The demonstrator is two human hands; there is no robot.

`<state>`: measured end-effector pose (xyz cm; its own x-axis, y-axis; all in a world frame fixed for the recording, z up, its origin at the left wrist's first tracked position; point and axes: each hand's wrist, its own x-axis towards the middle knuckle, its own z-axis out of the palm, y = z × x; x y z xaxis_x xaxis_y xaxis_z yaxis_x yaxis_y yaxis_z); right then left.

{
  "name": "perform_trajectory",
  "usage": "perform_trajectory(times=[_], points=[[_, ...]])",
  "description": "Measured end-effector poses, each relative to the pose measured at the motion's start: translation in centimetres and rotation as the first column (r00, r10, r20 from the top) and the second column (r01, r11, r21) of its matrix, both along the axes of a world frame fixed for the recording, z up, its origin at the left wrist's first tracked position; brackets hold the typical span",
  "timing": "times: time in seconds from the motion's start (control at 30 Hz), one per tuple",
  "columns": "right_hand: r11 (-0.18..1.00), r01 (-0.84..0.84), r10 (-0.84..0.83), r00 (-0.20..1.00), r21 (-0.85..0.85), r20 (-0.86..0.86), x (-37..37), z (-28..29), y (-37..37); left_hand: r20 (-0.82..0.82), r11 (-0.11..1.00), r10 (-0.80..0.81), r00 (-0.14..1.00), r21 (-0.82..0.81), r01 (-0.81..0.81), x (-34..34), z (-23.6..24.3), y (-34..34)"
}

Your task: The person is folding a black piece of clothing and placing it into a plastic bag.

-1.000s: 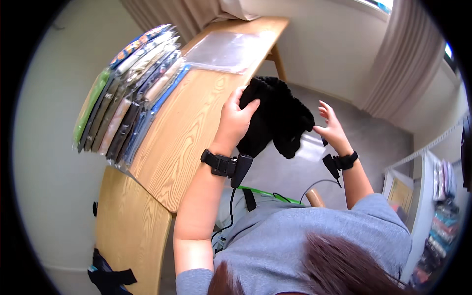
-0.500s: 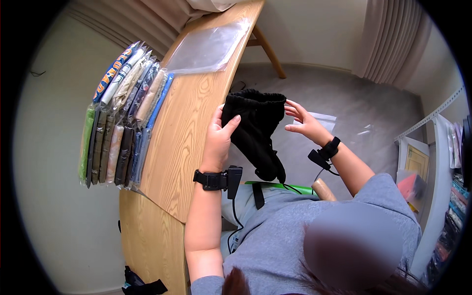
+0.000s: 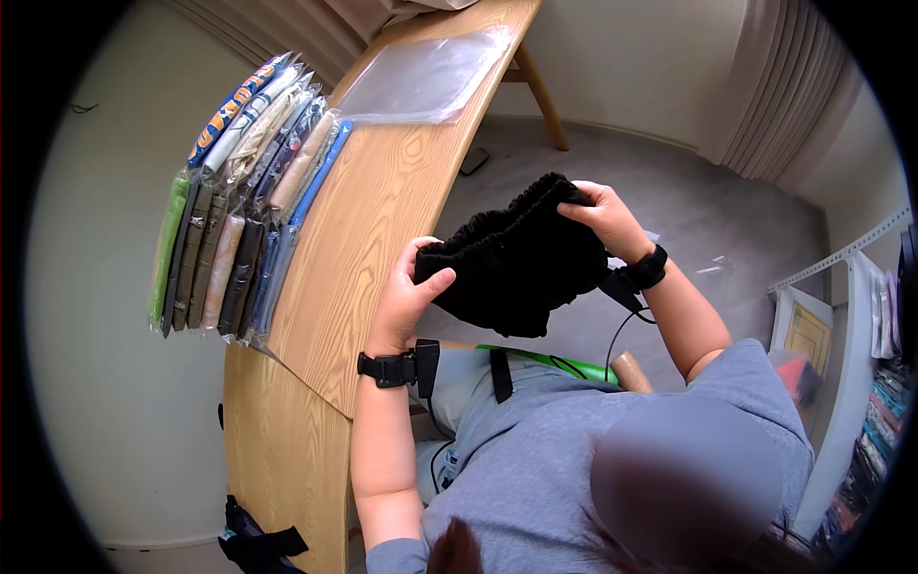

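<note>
A black fabric garment [image 3: 507, 268] with a gathered, ruffled top edge is stretched sideways between my two hands, beside the wooden table [image 3: 363, 210]. My left hand [image 3: 406, 297] pinches its left end, thumb in front, close to the table's edge. My right hand [image 3: 607, 220] grips the upper right corner, thumb over the edge. The garment's lower part hangs over the grey floor. Each wrist wears a black strapped device with a cable.
Several bagged folded garments [image 3: 229, 239] stand in rows on the table's left, beside clear plastic sheets [image 3: 421, 77]. A white shelving unit [image 3: 841, 383] with packaged items is at the right. A dark object [image 3: 475, 160] lies on the floor; dark straps [image 3: 258, 545] are at lower left.
My right hand has closed on the garment and moved slightly up. My left hand has shifted down and left, and the top edge now spreads wider between them.
</note>
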<state>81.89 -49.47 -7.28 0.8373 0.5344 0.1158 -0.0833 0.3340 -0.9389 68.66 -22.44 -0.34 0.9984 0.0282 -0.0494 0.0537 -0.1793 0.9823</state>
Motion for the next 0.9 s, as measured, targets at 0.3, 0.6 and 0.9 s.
perform_trajectory(times=[0.3,0.6,0.9], points=[[0.989,-0.135,0.139,0.988,-0.058,0.067,-0.1,2.7,-0.9,0.153,0.909,0.138,0.979,0.373,-0.186,-0.5,0.6,-0.4],[0.984,-0.133,0.126,0.990,-0.116,-0.067,0.3,2.0,0.2,0.219,0.966,0.200,0.955,0.119,-0.229,0.6,-0.2,0.3],[0.913,0.403,-0.380,0.898,-0.069,0.222,-1.1,0.6,8.8,0.595,0.596,0.450,0.666,0.355,-0.720,5.5,-3.4,-0.5]])
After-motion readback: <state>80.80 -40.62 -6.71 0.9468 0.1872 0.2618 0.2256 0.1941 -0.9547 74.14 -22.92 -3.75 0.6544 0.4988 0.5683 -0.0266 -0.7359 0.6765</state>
